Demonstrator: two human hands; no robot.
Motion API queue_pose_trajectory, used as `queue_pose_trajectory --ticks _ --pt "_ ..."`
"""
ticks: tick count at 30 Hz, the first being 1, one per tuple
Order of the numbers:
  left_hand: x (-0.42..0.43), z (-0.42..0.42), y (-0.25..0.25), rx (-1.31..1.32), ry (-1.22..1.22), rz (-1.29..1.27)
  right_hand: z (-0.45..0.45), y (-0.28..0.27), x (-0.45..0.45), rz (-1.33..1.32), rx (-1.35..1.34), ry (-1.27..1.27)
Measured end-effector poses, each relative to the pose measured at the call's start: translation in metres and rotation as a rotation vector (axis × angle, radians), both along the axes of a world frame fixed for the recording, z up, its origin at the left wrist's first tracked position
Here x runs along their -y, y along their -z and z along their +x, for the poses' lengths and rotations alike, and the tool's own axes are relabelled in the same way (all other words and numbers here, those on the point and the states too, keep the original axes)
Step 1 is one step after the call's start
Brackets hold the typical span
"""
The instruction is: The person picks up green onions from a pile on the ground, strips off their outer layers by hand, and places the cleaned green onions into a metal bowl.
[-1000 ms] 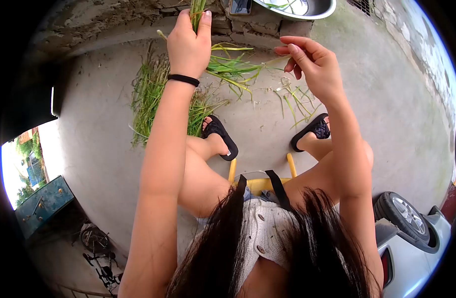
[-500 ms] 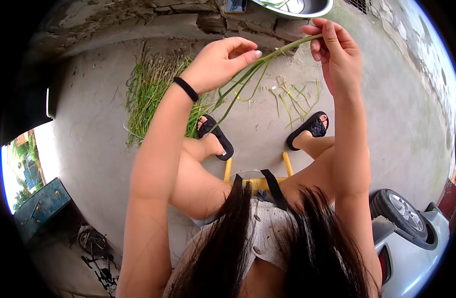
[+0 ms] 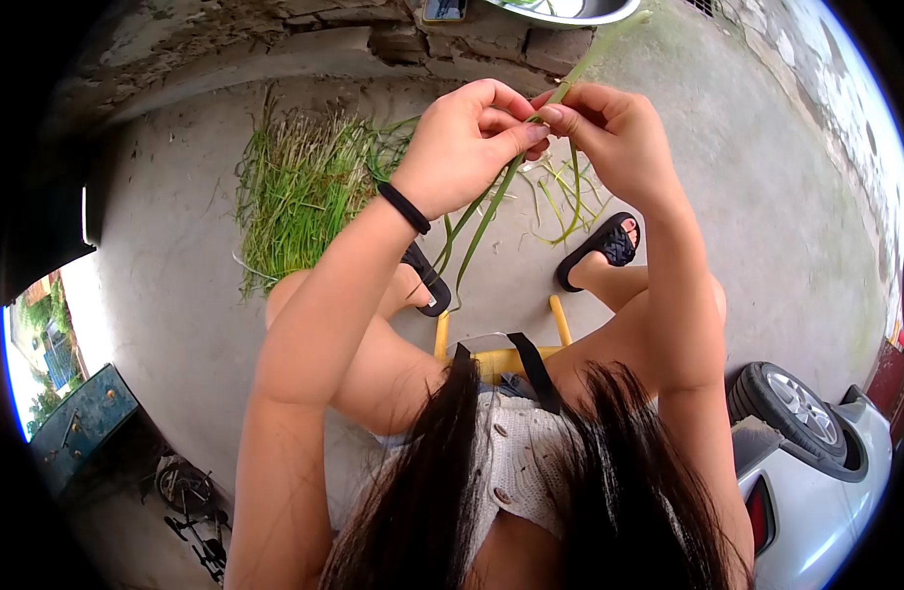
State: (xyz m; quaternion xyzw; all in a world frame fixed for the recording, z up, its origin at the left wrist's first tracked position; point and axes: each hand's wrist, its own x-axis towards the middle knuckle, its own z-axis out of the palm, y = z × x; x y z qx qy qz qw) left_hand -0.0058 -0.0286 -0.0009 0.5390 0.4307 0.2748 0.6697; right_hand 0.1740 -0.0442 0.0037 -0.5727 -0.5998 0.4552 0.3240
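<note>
A long green stalk with narrow flat leaves, like a chive or scallion, slants between my hands, its thicker end blurred and pointing up and right. My left hand, with a black band on its wrist, pinches the leaves, which trail down below its fingers. My right hand is closed at the stalk where the leaves branch, thumb and finger pressed together. The fingertips of both hands nearly meet there. One bent leaf hangs beneath my right hand.
A heap of similar greens lies on the concrete floor at left, and loose scraps lie between my feet. A metal basin and a phone sit on the brick ledge. A car stands at lower right.
My right hand has moved left and down from the stalk's thick end to the leaf joint, beside my left hand. My left hand has shifted slightly right. One leaf now hangs bent down.
</note>
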Motion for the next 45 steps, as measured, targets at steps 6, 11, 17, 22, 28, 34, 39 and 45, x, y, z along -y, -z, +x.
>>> queue_pose_trajectory --ticks 6,11,17,22,28,34,39,45 --pt "-0.002 -0.008 -0.011 0.047 0.079 -0.152 0.022 -0.001 -0.002 0.206 0.056 0.272" --pt "-0.001 -0.011 -0.002 0.199 0.066 -0.335 0.098 -0.002 -0.009 0.346 -0.185 0.728" --pt "0.000 -0.004 0.007 0.408 0.065 -0.514 0.106 0.033 -0.006 0.417 0.639 0.558" --pt "0.007 0.013 0.010 0.462 0.125 -0.561 0.039 0.004 0.003 -0.002 -0.185 0.171" --pt "0.015 0.031 0.014 0.334 0.124 -0.363 0.021 0.005 0.010 -0.032 -0.322 0.155" --pt "0.018 0.031 0.014 0.319 0.115 -0.304 0.025 0.005 0.010 -0.003 -0.290 0.108" --pt "0.016 0.030 0.011 0.390 0.134 -0.451 0.028 0.008 0.009 -0.010 -0.345 0.056" --pt "0.010 0.024 0.002 0.584 0.320 -0.625 0.034 0.006 0.009 0.142 -0.264 0.125"
